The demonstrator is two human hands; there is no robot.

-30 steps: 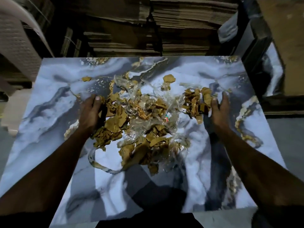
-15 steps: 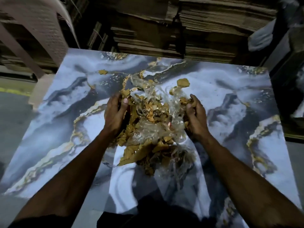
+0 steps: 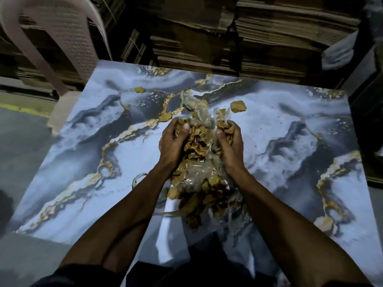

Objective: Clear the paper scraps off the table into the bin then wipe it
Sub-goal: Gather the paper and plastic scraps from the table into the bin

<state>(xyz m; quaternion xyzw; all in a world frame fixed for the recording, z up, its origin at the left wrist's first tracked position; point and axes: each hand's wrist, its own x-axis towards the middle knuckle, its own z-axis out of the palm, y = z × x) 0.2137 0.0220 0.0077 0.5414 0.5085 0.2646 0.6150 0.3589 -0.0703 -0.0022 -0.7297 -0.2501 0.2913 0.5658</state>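
Note:
A heap of brown paper scraps mixed with clear plastic film [image 3: 199, 162] lies at the middle of the marble-patterned table [image 3: 72, 162]. My left hand [image 3: 173, 141] grips the heap's left side with curled fingers. My right hand [image 3: 229, 143] grips its right side, scraps bunched in the fingers. The heap is squeezed between both hands and trails down toward the near edge. Loose scraps lie apart: one [image 3: 238, 106] beyond my right hand, one [image 3: 164, 116] beyond my left hand, one [image 3: 139, 90] near the far edge. No bin is in view.
A beige plastic chair [image 3: 62, 38] stands at the table's far left corner. Stacks of flattened cardboard [image 3: 228, 38] fill the space behind the table. Dark boxes sit at the right edge [image 3: 369, 121]. Grey floor with a yellow line lies to the left.
Both hands have swept inward from the spread-out scraps and now squeeze them into one tight heap. The view has shifted so the table sits lower and to the right.

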